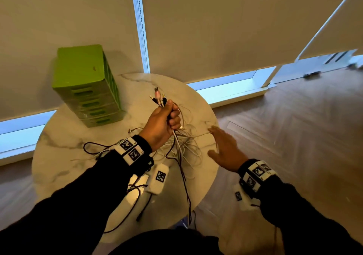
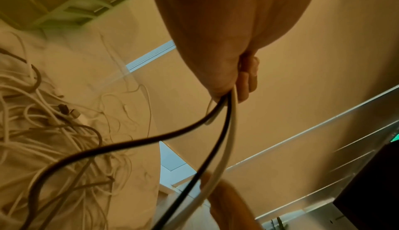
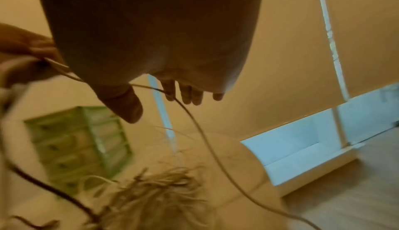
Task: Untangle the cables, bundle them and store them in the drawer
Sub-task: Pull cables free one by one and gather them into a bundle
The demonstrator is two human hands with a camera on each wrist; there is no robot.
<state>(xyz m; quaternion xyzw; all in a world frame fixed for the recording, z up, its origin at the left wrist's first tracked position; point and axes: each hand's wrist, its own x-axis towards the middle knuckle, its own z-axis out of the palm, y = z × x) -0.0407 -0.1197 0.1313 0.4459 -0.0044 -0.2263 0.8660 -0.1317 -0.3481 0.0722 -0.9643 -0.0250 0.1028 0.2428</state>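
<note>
Left hand (image 1: pixel 163 126) grips a bunch of cable ends; right hand (image 1: pixel 225 149) is spread flat, a thin cable (image 3: pixel 207 141) running across its fingers (image 3: pixel 185 93).

Plugs (image 1: pixel 159 97) stick up from the fist, and the tangled cables (image 1: pixel 182 148) lie beneath on the round marble table (image 1: pixel 59 136). Far left on it stands the green drawer unit (image 1: pixel 86 83), drawers closed.

The left hand (image 1: pixel 163 125) is raised, fist closed, thumb on top, fingers (image 1: pixel 174 117) curled round what it holds. The right hand (image 1: pixel 225 148) hangs to its right and a little nearer, palm down, fingers (image 3: pixel 190 95) straight and spread, thumb (image 3: pixel 127 107) out to the left. Both forearms wear dark sleeves and tagged wristbands.
</note>
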